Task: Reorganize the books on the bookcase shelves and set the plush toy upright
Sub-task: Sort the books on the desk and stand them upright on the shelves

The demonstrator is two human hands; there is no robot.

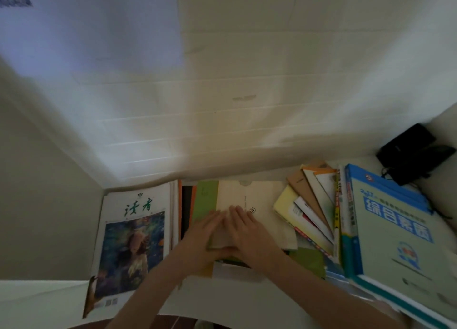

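The shelf [44, 296] is white, and so is the panelled back wall [222, 106] behind it.

1. Far left: a magazine [133, 229] with its cover facing the camera. It has a green brush-style title over a dark blue-green painting of a figure. Its lower left corner is torn and curled.
2. Just beside it: several thin white spines, then an orange book [179, 205] and a dark book [186, 205], both seen edge-on.
3. Centre: a green book [206, 197] touching a cream book [267, 200], which has small dark print on its cover.
4. The left hand [205, 232] lies flat across the green and cream covers, fingers straight and together. The right hand [249, 229] lies flat on the cream cover in the same way. The thumbs meet below. Neither hand grips anything.
5. Right of centre: a fan of thin books [309, 205] in yellow, brown, white and orange, overlapping one another.
6. Right: a large pale book [393, 222] with blue edges and bold blue characters, resting on others.
7. Far right rear corner: a black object [410, 150] with a cable; it cannot be identified.
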